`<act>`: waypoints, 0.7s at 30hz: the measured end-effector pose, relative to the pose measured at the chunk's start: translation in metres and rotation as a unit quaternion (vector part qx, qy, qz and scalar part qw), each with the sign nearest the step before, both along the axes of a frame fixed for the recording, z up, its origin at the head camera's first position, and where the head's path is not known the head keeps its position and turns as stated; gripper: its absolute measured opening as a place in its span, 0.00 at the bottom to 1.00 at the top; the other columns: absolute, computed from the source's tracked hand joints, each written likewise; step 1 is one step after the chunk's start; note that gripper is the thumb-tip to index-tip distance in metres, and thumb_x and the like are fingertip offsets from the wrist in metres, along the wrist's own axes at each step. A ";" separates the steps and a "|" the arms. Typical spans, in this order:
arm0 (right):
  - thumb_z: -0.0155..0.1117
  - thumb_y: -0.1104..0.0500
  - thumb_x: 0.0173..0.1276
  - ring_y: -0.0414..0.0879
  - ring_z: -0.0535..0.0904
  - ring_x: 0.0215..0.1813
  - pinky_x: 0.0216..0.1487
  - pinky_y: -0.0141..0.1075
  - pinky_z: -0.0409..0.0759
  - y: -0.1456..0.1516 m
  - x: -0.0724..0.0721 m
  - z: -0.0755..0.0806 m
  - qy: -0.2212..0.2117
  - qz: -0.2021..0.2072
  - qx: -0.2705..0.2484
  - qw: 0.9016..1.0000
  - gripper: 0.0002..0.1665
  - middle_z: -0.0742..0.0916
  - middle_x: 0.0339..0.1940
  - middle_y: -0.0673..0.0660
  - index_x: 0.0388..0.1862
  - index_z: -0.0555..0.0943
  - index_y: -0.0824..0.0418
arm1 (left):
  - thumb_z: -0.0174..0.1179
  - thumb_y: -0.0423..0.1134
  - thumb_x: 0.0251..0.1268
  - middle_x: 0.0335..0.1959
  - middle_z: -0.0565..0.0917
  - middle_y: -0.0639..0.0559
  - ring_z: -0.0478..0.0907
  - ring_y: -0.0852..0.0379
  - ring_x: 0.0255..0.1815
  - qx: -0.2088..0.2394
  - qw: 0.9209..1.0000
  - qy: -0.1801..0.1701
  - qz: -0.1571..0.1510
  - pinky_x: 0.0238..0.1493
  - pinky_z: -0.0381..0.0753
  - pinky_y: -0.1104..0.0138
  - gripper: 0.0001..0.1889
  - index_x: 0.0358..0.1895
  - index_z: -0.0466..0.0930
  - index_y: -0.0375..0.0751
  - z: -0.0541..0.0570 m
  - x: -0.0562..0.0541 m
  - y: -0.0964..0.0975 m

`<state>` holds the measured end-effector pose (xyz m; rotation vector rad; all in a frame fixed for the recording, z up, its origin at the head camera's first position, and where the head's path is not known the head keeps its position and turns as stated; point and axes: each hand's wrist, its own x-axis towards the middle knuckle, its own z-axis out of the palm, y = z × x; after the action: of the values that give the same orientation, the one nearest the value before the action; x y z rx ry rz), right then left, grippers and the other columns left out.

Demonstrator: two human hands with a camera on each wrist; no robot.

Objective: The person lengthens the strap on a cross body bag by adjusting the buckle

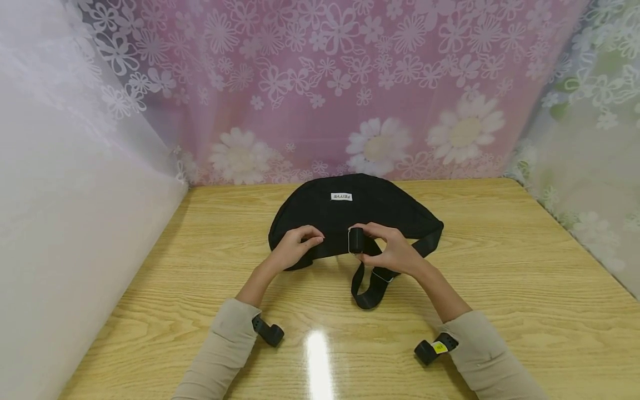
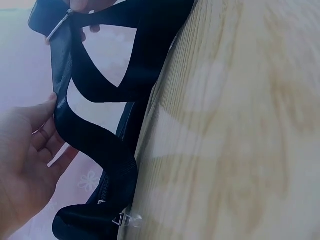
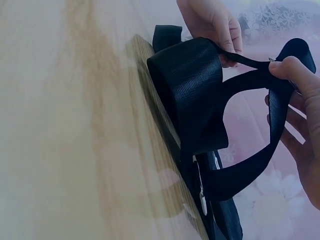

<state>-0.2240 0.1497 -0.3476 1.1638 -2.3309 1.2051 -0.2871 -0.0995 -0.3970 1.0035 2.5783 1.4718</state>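
A wood-grained tabletop carries a black bag lying near its far edge.

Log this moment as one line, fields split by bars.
Left hand: pinches black strap | Right hand: holds same strap at metal slider | Black bag: on wooden table

Black bag near middle of far edge of worktop, white label on it. Right grip pinches black strap at metal buckle; strap loop dips toward near edge. Left grip before bag, thumb and fingertips close together. Floral curtain beyond far edge.
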 end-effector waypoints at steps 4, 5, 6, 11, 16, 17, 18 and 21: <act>0.68 0.76 0.47 0.45 0.78 0.40 0.43 0.47 0.76 0.000 0.000 -0.001 -0.005 0.003 0.006 1.000 0.29 0.82 0.37 0.57 0.52 0.75 0.74 | 0.55 0.37 0.66 0.39 0.80 0.50 0.76 0.54 0.43 0.008 1.000 0.010 0.003 0.46 0.75 0.63 0.08 0.40 0.80 0.37 0.001 0.000 -0.004; 0.68 0.76 0.47 0.45 0.78 0.41 0.44 0.46 0.76 0.000 0.000 -0.001 -0.003 0.004 0.006 1.000 0.29 0.82 0.37 0.56 0.52 0.75 0.73 | 0.54 0.36 0.66 0.39 0.80 0.49 0.76 0.53 0.43 0.008 1.000 0.010 0.004 0.46 0.75 0.62 0.08 0.40 0.80 0.36 0.006 0.004 -0.004; 0.68 0.76 0.47 0.45 0.78 0.41 0.44 0.47 0.76 -0.001 0.000 -0.001 0.002 0.004 0.006 1.000 0.29 0.82 0.37 0.56 0.52 0.75 0.73 | 0.54 0.35 0.66 0.39 0.80 0.47 0.76 0.51 0.43 0.011 1.000 0.012 0.004 0.46 0.75 0.61 0.08 0.40 0.80 0.35 0.011 0.007 -0.004; 0.68 0.79 0.44 0.48 0.76 0.41 0.42 0.51 0.75 -0.001 -0.001 -0.003 0.042 0.014 0.005 0.999 0.30 0.82 0.39 0.59 0.51 0.75 0.75 | 0.54 0.35 0.66 0.39 0.80 0.47 0.76 0.51 0.43 0.006 1.000 0.011 0.006 0.46 0.74 0.61 0.08 0.41 0.80 0.34 0.014 0.008 -0.007; 0.69 0.81 0.40 0.51 0.76 0.43 0.42 0.48 0.76 -0.001 -0.003 -0.007 0.078 0.025 0.013 0.997 0.32 0.82 0.42 0.62 0.50 0.75 0.76 | 0.54 0.38 0.67 0.39 0.79 0.50 0.75 0.53 0.43 0.000 1.000 0.014 0.009 0.46 0.74 0.62 0.08 0.40 0.80 0.37 0.005 -0.001 -0.008; 0.69 0.81 0.40 0.51 0.76 0.43 0.42 0.47 0.76 -0.001 -0.003 -0.007 0.082 0.025 0.015 0.996 0.32 0.82 0.42 0.62 0.50 0.75 0.76 | 0.54 0.37 0.67 0.38 0.79 0.50 0.75 0.53 0.43 -0.001 1.000 0.016 0.009 0.46 0.74 0.62 0.08 0.40 0.80 0.37 0.004 -0.002 -0.008; 0.69 0.81 0.40 0.51 0.76 0.43 0.42 0.45 0.76 -0.001 -0.003 -0.007 0.085 0.025 0.017 0.996 0.32 0.82 0.42 0.62 0.50 0.75 0.76 | 0.54 0.37 0.67 0.38 0.79 0.51 0.75 0.53 0.43 -0.001 1.000 0.019 0.008 0.45 0.74 0.62 0.08 0.40 0.80 0.37 0.004 -0.002 -0.009; 0.69 0.80 0.40 0.50 0.76 0.42 0.42 0.43 0.76 -0.001 -0.004 -0.008 0.096 0.024 0.017 0.995 0.33 0.82 0.42 0.61 0.51 0.75 0.74 | 0.54 0.37 0.66 0.38 0.79 0.51 0.74 0.53 0.42 0.001 1.000 0.024 0.012 0.46 0.74 0.62 0.08 0.39 0.81 0.37 0.004 -0.004 -0.009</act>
<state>-0.2279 0.1492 -0.3553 1.2939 -2.2010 1.0225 -0.2908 -0.1086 -0.3928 1.0226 2.6317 1.4744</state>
